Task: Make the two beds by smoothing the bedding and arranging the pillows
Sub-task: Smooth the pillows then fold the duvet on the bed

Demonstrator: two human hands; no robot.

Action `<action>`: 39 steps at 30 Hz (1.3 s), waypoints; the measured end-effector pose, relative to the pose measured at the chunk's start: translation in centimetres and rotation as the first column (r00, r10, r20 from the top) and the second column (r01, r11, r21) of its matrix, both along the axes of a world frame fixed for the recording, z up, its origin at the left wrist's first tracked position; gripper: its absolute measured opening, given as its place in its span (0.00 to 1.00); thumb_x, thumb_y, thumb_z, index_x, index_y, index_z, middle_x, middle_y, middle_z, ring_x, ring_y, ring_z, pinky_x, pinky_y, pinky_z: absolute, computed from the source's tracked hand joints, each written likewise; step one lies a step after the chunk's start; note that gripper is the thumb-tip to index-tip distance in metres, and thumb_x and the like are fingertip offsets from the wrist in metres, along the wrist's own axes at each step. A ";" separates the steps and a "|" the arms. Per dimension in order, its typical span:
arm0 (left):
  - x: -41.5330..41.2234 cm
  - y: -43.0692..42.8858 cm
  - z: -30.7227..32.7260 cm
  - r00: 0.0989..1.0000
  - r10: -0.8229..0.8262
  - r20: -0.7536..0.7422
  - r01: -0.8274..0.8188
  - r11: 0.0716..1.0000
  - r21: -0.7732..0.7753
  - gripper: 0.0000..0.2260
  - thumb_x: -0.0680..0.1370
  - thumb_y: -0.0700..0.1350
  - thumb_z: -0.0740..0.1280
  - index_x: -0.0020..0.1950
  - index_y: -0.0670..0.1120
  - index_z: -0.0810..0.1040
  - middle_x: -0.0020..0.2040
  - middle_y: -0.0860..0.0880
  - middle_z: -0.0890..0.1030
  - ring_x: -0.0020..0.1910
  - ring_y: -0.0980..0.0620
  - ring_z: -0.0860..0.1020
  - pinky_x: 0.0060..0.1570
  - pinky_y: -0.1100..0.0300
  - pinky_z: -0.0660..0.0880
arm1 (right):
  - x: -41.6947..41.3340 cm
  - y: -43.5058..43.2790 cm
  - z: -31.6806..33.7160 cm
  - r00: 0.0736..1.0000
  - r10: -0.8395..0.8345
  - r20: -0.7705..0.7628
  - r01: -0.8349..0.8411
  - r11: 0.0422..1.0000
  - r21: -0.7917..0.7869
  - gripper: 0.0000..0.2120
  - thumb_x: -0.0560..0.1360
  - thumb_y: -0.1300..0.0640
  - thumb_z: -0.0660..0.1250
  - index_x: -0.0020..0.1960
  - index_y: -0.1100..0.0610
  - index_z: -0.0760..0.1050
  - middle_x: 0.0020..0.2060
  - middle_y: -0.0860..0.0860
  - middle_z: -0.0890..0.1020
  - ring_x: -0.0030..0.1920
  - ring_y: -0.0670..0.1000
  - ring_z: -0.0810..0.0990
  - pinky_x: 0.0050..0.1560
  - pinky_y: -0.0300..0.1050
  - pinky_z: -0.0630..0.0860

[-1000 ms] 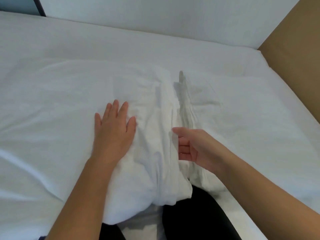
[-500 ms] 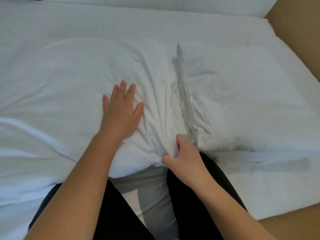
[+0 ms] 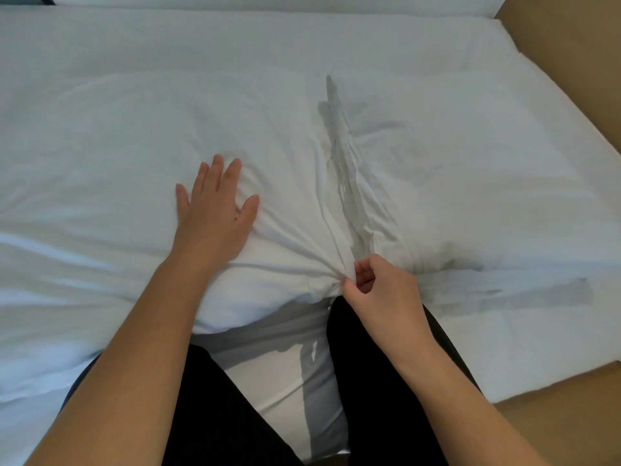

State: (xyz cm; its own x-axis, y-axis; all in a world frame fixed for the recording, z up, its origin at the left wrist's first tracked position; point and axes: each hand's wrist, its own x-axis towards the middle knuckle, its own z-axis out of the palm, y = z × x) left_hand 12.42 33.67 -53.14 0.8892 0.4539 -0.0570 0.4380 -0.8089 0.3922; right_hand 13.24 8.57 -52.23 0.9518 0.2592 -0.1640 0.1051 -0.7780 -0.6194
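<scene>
Two white pillows lie side by side on the white bed sheet (image 3: 235,35). The left pillow (image 3: 127,156) is creased near its right end, and my left hand (image 3: 215,210) presses flat on it with straight fingers. My right hand (image 3: 379,287) pinches the bunched near corner of the left pillow's case, just beside the gap between the pillows. The right pillow (image 3: 470,169) lies flat, with loose folds of fabric along its left edge.
A brown wooden bed frame (image 3: 578,79) runs along the right side and wraps around the near right corner of the mattress. My knees in black trousers (image 3: 369,381) rest on the sheet at the bottom. A white wall runs along the far edge.
My right hand went from open beside the pillow to gripping its near corner, and now pinches the bunched fabric. My left hand stays flat on the left pillow.
</scene>
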 end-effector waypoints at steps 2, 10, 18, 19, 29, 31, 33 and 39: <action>-0.1 0.0 0.0 1.000 0.000 -0.002 0.000 1.000 0.000 0.27 0.83 0.56 0.52 0.80 0.51 0.50 0.81 0.50 0.46 0.79 0.50 0.45 0.75 0.43 0.41 | -0.1 -0.4 0.1 1.000 0.009 -0.027 -0.009 1.000 0.011 0.03 0.73 0.53 0.69 0.46 0.50 0.79 0.36 0.42 0.82 0.38 0.39 0.79 0.43 0.34 0.74; -0.5 -1.6 0.6 1.000 -0.027 -0.013 0.027 1.000 0.000 0.28 0.83 0.57 0.50 0.80 0.51 0.49 0.81 0.48 0.45 0.79 0.49 0.43 0.75 0.42 0.41 | 0.1 -0.6 0.4 0.899 -0.143 -0.414 0.351 0.799 0.488 0.06 0.77 0.64 0.67 0.45 0.56 0.81 0.37 0.51 0.86 0.42 0.50 0.85 0.51 0.47 0.82; -1.6 -2.1 0.5 0.995 -0.089 -0.054 0.090 0.996 0.021 0.29 0.81 0.62 0.45 0.80 0.55 0.46 0.80 0.53 0.41 0.79 0.52 0.40 0.75 0.41 0.38 | 0.8 -1.9 1.1 0.709 0.175 -0.683 0.547 0.474 0.689 0.07 0.77 0.66 0.62 0.49 0.58 0.77 0.41 0.51 0.83 0.44 0.48 0.81 0.59 0.49 0.75; -1.6 -2.0 0.5 0.995 -0.086 -0.056 0.087 0.996 0.020 0.29 0.81 0.61 0.46 0.80 0.54 0.46 0.80 0.52 0.41 0.79 0.51 0.40 0.75 0.41 0.38 | 0.7 -1.8 1.0 0.790 0.088 -0.607 0.438 0.612 0.659 0.09 0.77 0.68 0.62 0.47 0.57 0.77 0.38 0.50 0.83 0.42 0.46 0.80 0.56 0.46 0.75; -1.6 -2.2 1.4 0.999 -0.045 0.022 0.046 0.998 -0.050 0.26 0.82 0.57 0.51 0.79 0.53 0.53 0.81 0.52 0.48 0.79 0.52 0.44 0.75 0.44 0.40 | 1.7 -1.6 1.7 0.892 0.092 -0.443 0.254 0.709 0.658 0.21 0.70 0.78 0.62 0.31 0.55 0.77 0.30 0.53 0.80 0.34 0.49 0.76 0.36 0.43 0.72; -1.7 -1.9 1.4 0.999 -0.040 0.017 0.041 0.998 -0.044 0.26 0.83 0.57 0.51 0.80 0.53 0.53 0.81 0.52 0.47 0.79 0.52 0.44 0.76 0.44 0.39 | 2.5 -1.9 1.9 0.957 -0.007 -0.290 0.180 0.799 0.574 0.17 0.69 0.77 0.60 0.30 0.58 0.72 0.27 0.50 0.75 0.31 0.46 0.72 0.33 0.40 0.67; -2.0 -1.6 1.3 0.999 -0.037 -0.020 0.036 0.999 -0.023 0.26 0.82 0.58 0.49 0.80 0.53 0.51 0.81 0.52 0.46 0.79 0.52 0.43 0.75 0.43 0.39 | 3.0 -2.3 2.0 0.989 -0.090 -0.118 0.133 0.885 0.445 0.16 0.66 0.76 0.58 0.29 0.57 0.70 0.23 0.45 0.70 0.28 0.42 0.66 0.29 0.37 0.62; -1.8 -1.4 1.1 0.997 -0.028 -0.077 0.029 1.000 0.009 0.28 0.82 0.59 0.48 0.80 0.53 0.48 0.81 0.51 0.43 0.79 0.50 0.41 0.75 0.41 0.38 | 2.7 -2.6 1.4 0.955 -0.102 -0.279 0.200 0.915 0.351 0.12 0.69 0.71 0.58 0.32 0.59 0.75 0.24 0.48 0.71 0.30 0.48 0.68 0.32 0.42 0.63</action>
State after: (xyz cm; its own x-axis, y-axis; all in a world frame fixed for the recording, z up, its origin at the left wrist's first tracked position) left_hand 10.61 32.27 -52.07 0.8950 0.4293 -0.1213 0.4433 -0.8253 0.3496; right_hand 15.93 5.93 -50.85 0.9246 0.2041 -0.3215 -0.1916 -0.4803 -0.8559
